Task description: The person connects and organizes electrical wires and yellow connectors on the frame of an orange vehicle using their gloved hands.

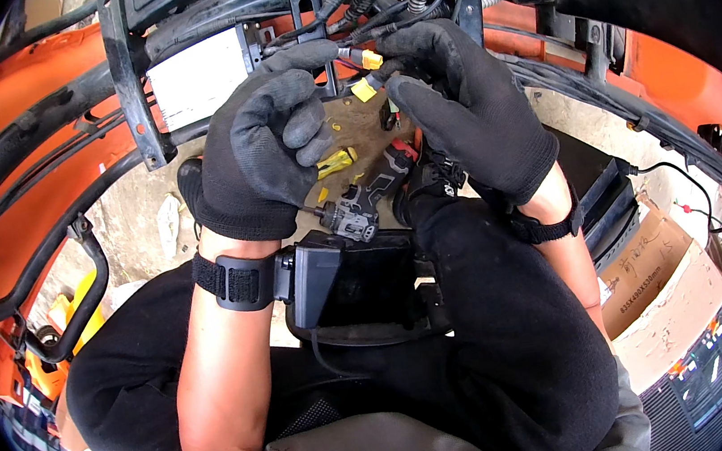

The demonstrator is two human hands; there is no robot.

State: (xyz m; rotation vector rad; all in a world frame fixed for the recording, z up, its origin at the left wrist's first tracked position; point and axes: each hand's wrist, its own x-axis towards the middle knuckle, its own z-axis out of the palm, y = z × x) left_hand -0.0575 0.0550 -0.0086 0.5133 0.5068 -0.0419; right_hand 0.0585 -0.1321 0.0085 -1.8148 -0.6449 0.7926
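The left hand [265, 142] and right hand [482, 107] curl apart beside two yellow connectors [363, 90], probably leaving ends exposed; grips cannot be told.

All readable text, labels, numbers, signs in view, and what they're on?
Wording withheld; locations only:
Cardboard box, right: handwriting plus a printed line, partly legible, not copied.
Dark panel, lower right: small marks, too small to read.
Power tool: nothing readable.
Upper yellow connector, lower yellow connector: nothing readable.
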